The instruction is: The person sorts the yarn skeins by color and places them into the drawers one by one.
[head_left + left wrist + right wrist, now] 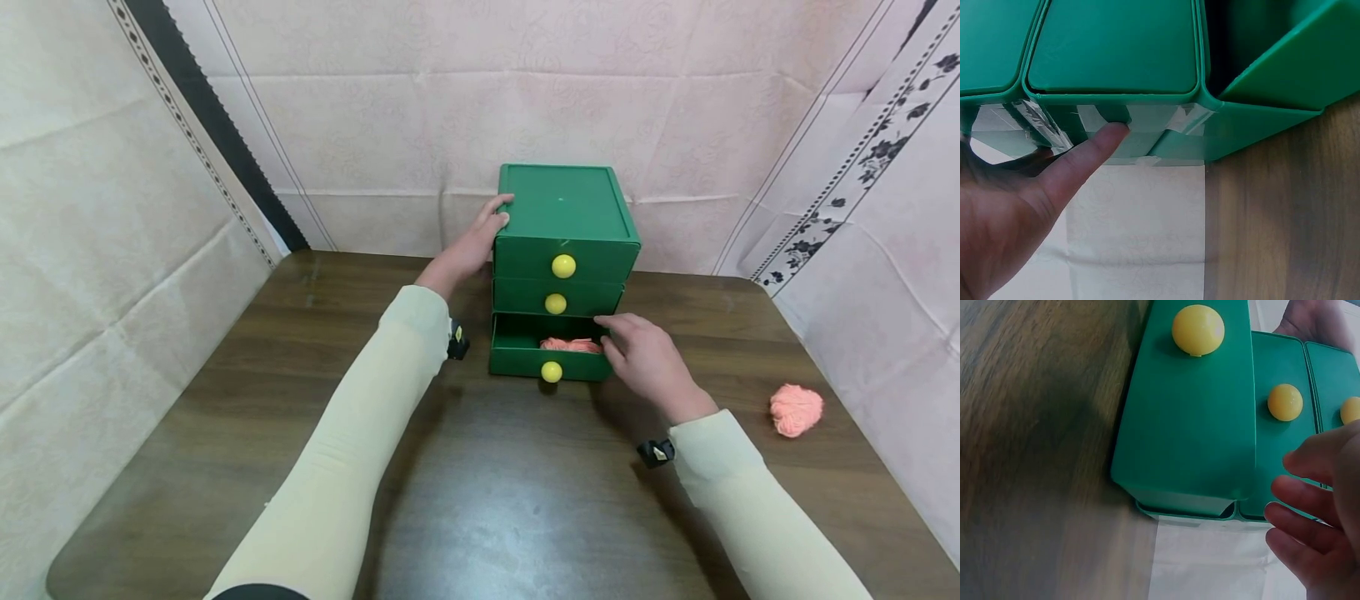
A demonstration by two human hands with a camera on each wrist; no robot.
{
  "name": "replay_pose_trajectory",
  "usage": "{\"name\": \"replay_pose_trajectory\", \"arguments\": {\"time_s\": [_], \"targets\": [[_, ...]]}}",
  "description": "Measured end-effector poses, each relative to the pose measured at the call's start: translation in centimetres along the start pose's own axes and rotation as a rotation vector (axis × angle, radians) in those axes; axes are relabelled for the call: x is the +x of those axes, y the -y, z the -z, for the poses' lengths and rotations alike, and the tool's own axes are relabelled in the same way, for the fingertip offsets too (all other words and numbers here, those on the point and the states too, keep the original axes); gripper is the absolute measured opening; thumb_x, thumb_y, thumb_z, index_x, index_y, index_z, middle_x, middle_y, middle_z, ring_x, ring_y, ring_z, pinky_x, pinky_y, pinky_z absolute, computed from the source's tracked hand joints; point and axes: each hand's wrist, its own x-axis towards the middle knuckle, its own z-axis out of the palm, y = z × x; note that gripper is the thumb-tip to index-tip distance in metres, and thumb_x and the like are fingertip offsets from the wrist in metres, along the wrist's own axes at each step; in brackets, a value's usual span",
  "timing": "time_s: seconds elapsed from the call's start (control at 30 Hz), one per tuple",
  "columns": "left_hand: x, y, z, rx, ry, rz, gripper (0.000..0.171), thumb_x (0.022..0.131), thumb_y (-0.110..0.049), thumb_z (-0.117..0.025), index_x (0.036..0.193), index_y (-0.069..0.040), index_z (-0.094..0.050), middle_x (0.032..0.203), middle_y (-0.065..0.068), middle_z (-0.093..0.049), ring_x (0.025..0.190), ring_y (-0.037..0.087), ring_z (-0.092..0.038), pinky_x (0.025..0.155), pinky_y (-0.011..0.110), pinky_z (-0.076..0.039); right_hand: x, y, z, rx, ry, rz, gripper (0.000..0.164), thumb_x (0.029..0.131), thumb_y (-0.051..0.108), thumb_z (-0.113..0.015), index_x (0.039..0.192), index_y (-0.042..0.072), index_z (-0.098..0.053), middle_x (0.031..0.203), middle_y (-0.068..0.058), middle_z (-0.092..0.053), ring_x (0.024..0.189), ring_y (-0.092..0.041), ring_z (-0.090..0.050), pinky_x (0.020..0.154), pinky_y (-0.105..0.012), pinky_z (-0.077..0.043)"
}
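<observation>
A green cabinet (pixel 566 204) of three stacked drawers with yellow round knobs stands at the back of the table. Its bottom drawer (pixel 517 362) is pulled out, and pink yarn (pixel 572 345) lies inside. My left hand (pixel 474 242) rests against the cabinet's left side; in the left wrist view its thumb (pixel 1094 150) touches the taped side wall. At the drawer's right front corner is my right hand (pixel 651 358), its fingers loosely bent with nothing between them. The right wrist view shows these fingers (pixel 1304 525) apart from the knobs.
A ball of pink yarn (pixel 796 410) lies on the table's right side. The brown wooden table (pixel 495 500) extends in front of the cabinet. Pale cloth (pixel 360 133) hangs behind it and along both sides.
</observation>
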Motion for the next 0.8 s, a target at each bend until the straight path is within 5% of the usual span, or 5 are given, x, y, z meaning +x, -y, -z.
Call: {"name": "replay_pose_trajectory", "arguments": {"time_s": [0.33,0.8], "targets": [[-1.4,-1.6,-0.2,0.048,0.018,-0.001,0.05,0.106,-0.038,-0.023,0.154,-0.038,-0.011,0.164,-0.002,-0.001,0.148,0.03,-0.014,0.112,0.058,-0.028,-0.5,-0.6,0.4,-0.004,-0.015,-0.012,0.035,0.096,0.015,-0.057,0.13,0.006,-0.059,0.123,-0.016,-0.063,0.111,-0.035,-0.061,0.091,-0.053,-0.05],[0.9,1.0,0.0,0.012,-0.014,-0.031,0.044,0.103,-0.052,-0.026,0.146,-0.054,-0.017,0.162,-0.011,-0.003,0.148,0.026,-0.015,0.111,0.059,-0.027,-1.2,-1.4,0.7,-0.015,-0.043,-0.006,0.035,0.094,0.015,-0.061,0.127,0.004,-0.061,0.122,-0.018,-0.064,0.111,-0.036,-0.06,0.091,-0.055,-0.049]]}}
